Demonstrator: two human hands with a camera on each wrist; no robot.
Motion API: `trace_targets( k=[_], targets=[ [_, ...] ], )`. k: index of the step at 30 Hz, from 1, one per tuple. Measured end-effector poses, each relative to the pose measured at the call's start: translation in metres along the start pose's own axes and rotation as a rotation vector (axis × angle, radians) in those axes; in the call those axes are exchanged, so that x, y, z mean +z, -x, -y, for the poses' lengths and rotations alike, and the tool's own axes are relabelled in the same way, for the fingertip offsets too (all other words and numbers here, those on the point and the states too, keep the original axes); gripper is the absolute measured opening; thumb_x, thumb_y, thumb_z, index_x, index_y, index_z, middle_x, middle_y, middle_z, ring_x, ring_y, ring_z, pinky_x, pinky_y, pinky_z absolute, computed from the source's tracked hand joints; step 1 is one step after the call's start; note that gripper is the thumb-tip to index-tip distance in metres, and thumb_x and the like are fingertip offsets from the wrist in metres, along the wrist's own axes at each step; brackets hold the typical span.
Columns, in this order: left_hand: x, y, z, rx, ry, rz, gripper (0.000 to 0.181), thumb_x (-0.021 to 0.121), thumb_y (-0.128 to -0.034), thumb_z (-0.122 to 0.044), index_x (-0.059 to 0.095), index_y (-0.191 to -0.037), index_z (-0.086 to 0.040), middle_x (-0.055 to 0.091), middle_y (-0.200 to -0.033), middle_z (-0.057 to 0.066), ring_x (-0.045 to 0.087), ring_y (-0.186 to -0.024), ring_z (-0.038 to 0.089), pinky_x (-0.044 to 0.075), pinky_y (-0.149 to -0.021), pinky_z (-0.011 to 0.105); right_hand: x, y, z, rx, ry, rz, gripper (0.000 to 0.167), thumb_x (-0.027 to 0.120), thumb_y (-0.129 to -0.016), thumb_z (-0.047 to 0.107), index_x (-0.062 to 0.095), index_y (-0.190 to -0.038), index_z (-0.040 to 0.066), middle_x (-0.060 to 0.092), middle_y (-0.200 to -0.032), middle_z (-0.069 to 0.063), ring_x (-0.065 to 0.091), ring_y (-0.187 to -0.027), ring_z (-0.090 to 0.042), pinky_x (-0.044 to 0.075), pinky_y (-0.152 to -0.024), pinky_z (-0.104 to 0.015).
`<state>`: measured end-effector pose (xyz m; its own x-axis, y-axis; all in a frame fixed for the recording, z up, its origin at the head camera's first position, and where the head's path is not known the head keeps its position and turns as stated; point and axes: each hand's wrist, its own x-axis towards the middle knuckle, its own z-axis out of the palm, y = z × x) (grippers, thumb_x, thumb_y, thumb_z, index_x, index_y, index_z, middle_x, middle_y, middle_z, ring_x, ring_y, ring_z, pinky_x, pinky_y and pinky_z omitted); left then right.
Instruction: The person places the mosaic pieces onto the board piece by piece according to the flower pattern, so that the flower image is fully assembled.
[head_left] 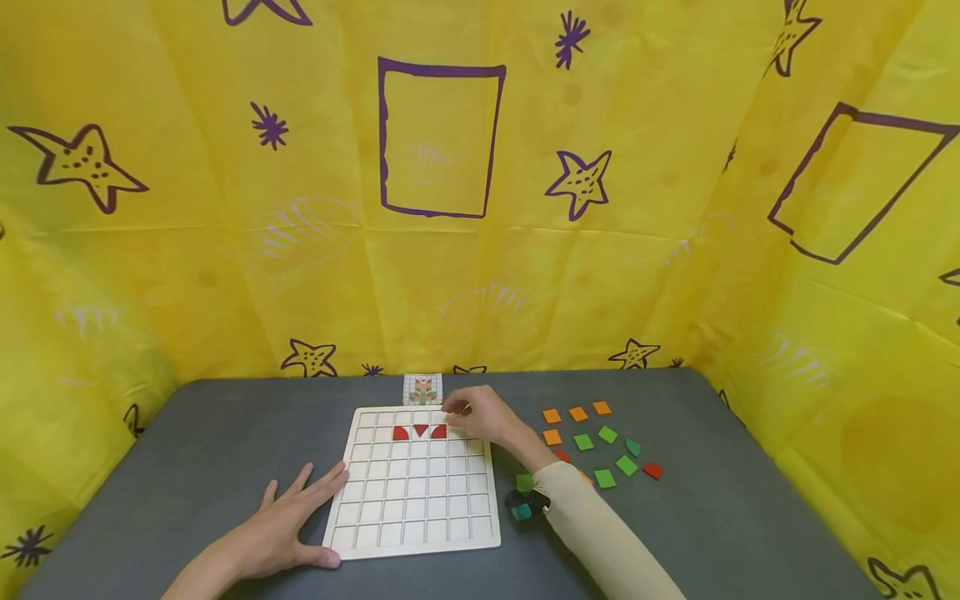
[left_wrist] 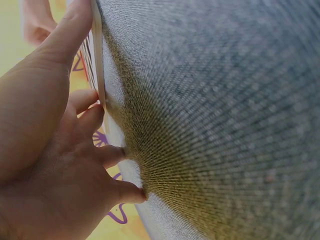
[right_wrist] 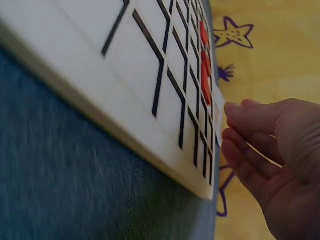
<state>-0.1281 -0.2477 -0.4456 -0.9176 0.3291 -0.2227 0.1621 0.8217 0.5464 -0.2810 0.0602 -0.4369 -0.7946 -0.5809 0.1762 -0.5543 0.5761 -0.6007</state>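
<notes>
Your left hand (head_left: 277, 527), fingers spread and relaxed, touches the left edge of the gridded board (head_left: 402, 510). Your right hand (head_left: 480, 414) has bent fingers above its far right; whether they pinch anything, I cannot tell. Three red pieces (head_left: 421, 430) lie left, near the printed card (head_left: 423, 390).

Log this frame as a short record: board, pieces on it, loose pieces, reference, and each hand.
Board: white grid board on a dark table
On it: red triangle between two red quarter-circles
Loose, right: orange squares, green squares, others
Reference: pattern card, beyond the board
Left hand: touches the board's left edge
Right hand: at the far right corner, no piece visible in its fingers
</notes>
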Motion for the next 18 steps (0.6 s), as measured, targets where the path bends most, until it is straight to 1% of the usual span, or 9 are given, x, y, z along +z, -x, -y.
trace_targets(
  k=[4,8,13,15,18],
  targets=[
    [0.0,0.0,0.0,-0.007,0.001,0.006,0.112,0.086,-0.06,-0.051,0.036,-0.152,-0.013,0.027,-0.159,0.014,0.005,-0.141,0.058,-0.005,-0.097,0.081,-0.015,0.007,-0.008,-0.001,-0.005,-0.008,0.016,0.072,-0.087,0.005,0.073,-0.104,0.004,0.071,-0.096,-0.005,0.064,-0.086,-0.014,0.054,-0.078,-0.026],
    [0.0,0.0,-0.001,0.001,0.0,-0.001,0.112,0.086,-0.0598,-0.051,0.036,-0.152,-0.012,0.027,-0.159,0.015,0.006,-0.141,0.058,-0.005,-0.096,0.081,-0.028,0.014,-0.014,-0.004,-0.014,-0.021,0.018,0.072,-0.088,0.005,0.072,-0.106,0.003,0.071,-0.099,-0.007,0.064,-0.088,-0.016,0.054,-0.08,-0.029],
    [0.0,0.001,0.0,0.011,-0.007,-0.007,0.111,0.086,-0.0601,-0.052,0.037,-0.152,-0.011,0.028,-0.159,0.015,0.007,-0.14,0.058,-0.004,-0.096,0.081,-0.039,0.027,-0.026,-0.003,-0.025,-0.043,0.018,0.073,-0.087,0.003,0.072,-0.105,0.001,0.071,-0.099,-0.01,0.066,-0.089,-0.02,0.054,-0.081,-0.033],
    [0.001,0.001,0.0,0.017,-0.01,-0.01,0.111,0.086,-0.0602,-0.052,0.037,-0.152,-0.011,0.028,-0.159,0.015,0.007,-0.14,0.059,-0.004,-0.096,0.082,-0.043,0.033,-0.032,0.003,-0.019,-0.047,0.018,0.073,-0.086,0.003,0.071,-0.105,0.001,0.071,-0.099,-0.01,0.066,-0.09,-0.021,0.055,-0.081,-0.034],
    [0.001,0.002,0.0,0.044,-0.012,-0.025,0.111,0.085,-0.0607,-0.053,0.037,-0.151,-0.011,0.029,-0.158,0.015,0.008,-0.14,0.059,-0.003,-0.095,0.082,-0.051,0.04,-0.04,0.006,-0.009,-0.053,0.019,0.073,-0.086,0.002,0.071,-0.105,0.0,0.071,-0.1,-0.011,0.066,-0.092,-0.022,0.055,-0.083,-0.038]
  ],
)
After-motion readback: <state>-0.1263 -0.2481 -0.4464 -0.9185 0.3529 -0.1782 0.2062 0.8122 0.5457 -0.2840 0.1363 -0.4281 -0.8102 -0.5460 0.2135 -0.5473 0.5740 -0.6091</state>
